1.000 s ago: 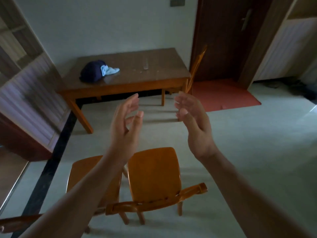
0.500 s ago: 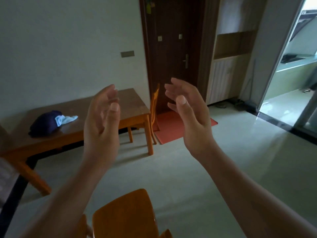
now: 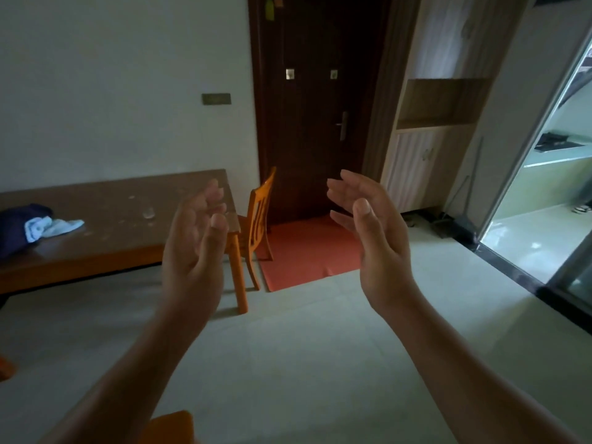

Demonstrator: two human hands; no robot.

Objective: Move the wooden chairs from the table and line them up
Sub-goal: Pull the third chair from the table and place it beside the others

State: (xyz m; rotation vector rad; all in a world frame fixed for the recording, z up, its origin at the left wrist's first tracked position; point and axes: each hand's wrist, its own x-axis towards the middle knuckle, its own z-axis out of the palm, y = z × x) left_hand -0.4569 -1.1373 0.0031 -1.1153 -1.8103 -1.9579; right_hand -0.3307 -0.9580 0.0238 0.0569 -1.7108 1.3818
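One orange wooden chair stands at the right end of the brown wooden table, its back toward the door, partly hidden by my left hand. A corner of another orange chair shows at the bottom edge below my left forearm. My left hand and my right hand are raised in front of me, palms facing each other, fingers apart, holding nothing. Both are well short of the chair at the table.
A dark blue bundle with a light blue cloth lies on the table's left part. A red mat lies before the dark door. A cabinet stands right of it, and a glass doorway opens at far right. Pale floor stretches between.
My view has lifted and turned right, so the two chairs near my feet have dropped almost out of frame. The table end chair and door are nearer. Both hands stay raised and empty.
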